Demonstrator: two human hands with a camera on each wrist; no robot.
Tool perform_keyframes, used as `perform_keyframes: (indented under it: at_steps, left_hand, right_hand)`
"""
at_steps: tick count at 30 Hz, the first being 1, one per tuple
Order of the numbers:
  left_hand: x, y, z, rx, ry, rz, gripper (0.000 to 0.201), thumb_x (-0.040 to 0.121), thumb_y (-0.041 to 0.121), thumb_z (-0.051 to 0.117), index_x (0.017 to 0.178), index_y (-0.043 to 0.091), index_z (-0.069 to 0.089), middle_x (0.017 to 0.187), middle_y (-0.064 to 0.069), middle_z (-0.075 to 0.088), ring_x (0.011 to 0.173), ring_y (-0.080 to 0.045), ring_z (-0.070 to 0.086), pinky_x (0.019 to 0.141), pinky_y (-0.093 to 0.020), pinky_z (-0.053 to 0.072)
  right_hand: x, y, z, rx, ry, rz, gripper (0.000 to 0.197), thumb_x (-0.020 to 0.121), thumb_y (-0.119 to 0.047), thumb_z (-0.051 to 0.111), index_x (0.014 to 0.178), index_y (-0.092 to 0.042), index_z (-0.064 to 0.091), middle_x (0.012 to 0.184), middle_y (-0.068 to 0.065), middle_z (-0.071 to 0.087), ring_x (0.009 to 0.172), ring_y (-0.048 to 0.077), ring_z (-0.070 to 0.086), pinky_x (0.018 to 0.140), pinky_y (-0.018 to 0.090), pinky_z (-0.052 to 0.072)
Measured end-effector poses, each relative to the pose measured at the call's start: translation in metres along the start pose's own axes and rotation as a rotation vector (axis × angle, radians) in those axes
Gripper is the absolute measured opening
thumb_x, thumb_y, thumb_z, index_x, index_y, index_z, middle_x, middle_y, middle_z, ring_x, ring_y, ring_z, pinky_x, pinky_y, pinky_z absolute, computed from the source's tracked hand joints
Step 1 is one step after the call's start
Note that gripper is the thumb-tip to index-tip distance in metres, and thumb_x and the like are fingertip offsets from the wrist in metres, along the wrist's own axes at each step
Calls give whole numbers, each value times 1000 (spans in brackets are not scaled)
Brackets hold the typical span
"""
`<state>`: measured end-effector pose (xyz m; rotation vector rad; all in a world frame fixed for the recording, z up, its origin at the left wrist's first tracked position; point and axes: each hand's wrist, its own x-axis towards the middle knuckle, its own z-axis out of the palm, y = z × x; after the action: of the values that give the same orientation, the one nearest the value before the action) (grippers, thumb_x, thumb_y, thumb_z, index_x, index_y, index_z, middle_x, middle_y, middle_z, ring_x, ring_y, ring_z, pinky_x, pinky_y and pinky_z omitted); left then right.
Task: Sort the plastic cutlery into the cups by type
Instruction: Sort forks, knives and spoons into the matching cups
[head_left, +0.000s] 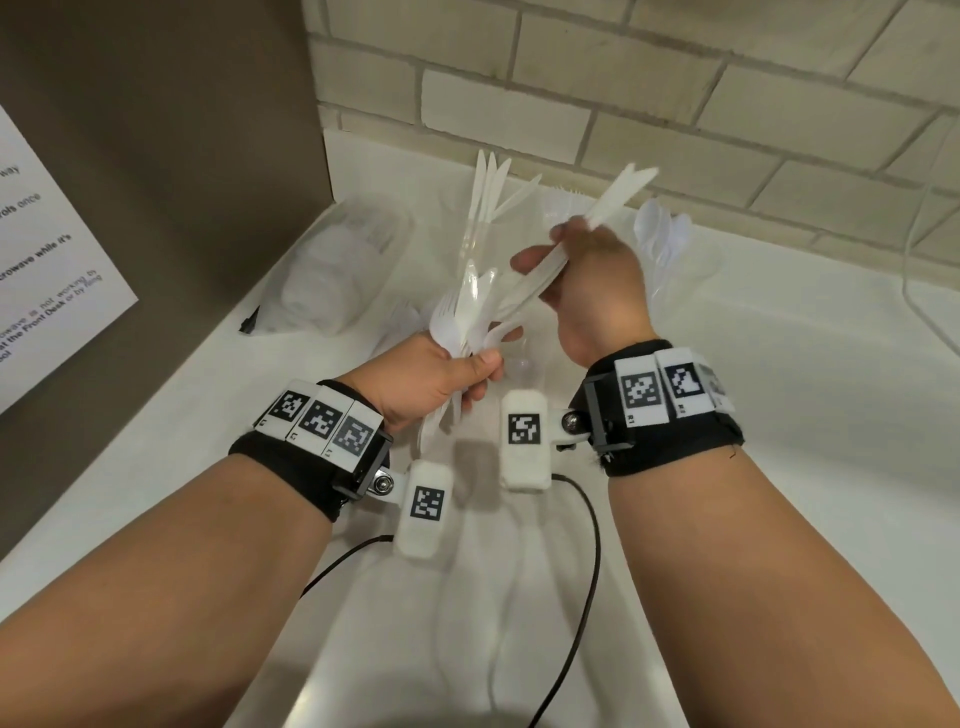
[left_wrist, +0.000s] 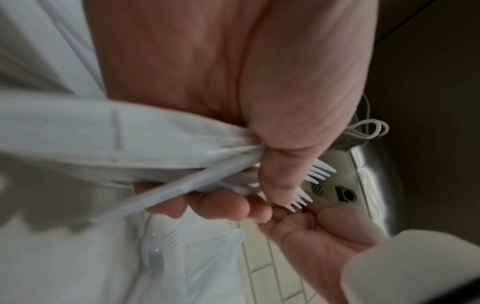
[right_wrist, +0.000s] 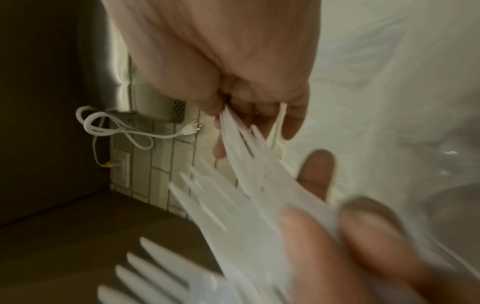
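My left hand (head_left: 447, 376) grips a bunch of mixed white plastic cutlery (head_left: 462, 319) low over the counter, fork tines (left_wrist: 318, 171) sticking out past the thumb. Just above it my right hand (head_left: 582, 270) holds a few white knives (head_left: 618, 195), their ends pointing up and right; in the right wrist view the knives (right_wrist: 241, 144) run out from under its curled fingers. Behind the hands a clear cup (head_left: 475, 244) holds knives upright. A second clear cup (head_left: 670, 244) with spoons stands at the right by the wall. More fork tines (head_left: 569, 193) show behind my right hand.
A clear plastic bag (head_left: 343, 260) of wrapped items lies at the left on the white counter (head_left: 779, 415). A brown panel with a printed notice (head_left: 47, 270) stands at the left, a brick wall (head_left: 675, 93) behind. A white cord (head_left: 917, 291) hangs at the right.
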<state>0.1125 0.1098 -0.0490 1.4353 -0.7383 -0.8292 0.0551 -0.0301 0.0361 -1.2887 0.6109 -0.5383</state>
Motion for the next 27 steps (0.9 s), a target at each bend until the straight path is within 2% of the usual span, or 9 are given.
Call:
perform_keyframes:
  at_steps: [3,6,8,10,12,15,18,22,27]
  left_hand:
    - [-1,0,2,-14,-20,9,36,97,16,51,131,6,54,69,8,58,60,-10,48,65,-31,45]
    - [-1,3,5,-18,-49,32,36,98,14,47,133,9,52,66,11,57,61,-11,45,68,-32,43]
    - [-1,3,2,2,-37,28,35,97,14,49,132,13,54,70,8,55,62,-9,45,67,-27,44]
    - [-2,1,-2,16,-43,22,37,94,20,54,131,17,55,76,3,53,64,-11,46,65,-24,45]
    - [-2,-2,-6,-14,-44,10,44,88,27,55,131,18,56,77,2,51,64,-13,44,63,-23,46]
    - [0,-3,-8,-74,-32,20,43,87,27,55,129,20,57,77,-3,47,65,-14,42,66,-24,44]
    - [3,1,-6,-87,-25,52,38,92,20,54,129,15,55,77,-4,48,64,-13,43,66,-23,43]
    - [6,3,-5,-69,12,41,33,86,27,60,111,5,61,74,-1,55,61,-13,47,62,-27,43]
    - [-1,-3,-3,-39,-54,31,40,90,27,59,128,16,57,76,5,56,64,-14,43,64,-26,44]
  right_hand:
    - [8,-8,-2,178,-24,-63,23,104,-19,33,89,-9,48,57,6,52,61,28,59,68,39,57]
    - [8,-8,-2,70,4,-139,22,104,-18,30,91,-12,48,65,7,61,77,28,67,75,40,53]
    - [11,-9,-8,143,86,-217,22,104,-15,29,93,-12,48,67,7,63,80,28,68,80,42,53]
    - [14,-13,-17,277,132,-299,22,104,-14,28,96,-12,48,67,7,57,68,26,65,75,40,55]
    - [18,-17,-25,185,149,-332,23,103,-11,29,99,-16,51,70,4,52,55,18,53,60,32,50]
    - [17,-6,-25,-96,121,-234,18,99,-11,39,98,-19,55,73,1,49,49,13,42,49,27,40]
    - [9,14,-23,-227,-21,-49,10,92,-29,59,94,-20,63,71,0,50,47,12,39,49,28,37]
    - [3,31,-25,-131,-341,149,19,93,-31,58,100,-15,66,78,6,60,40,9,39,48,27,34]
    - [12,21,-28,93,-138,89,11,97,-23,53,89,-18,58,86,2,63,49,13,36,49,27,37]
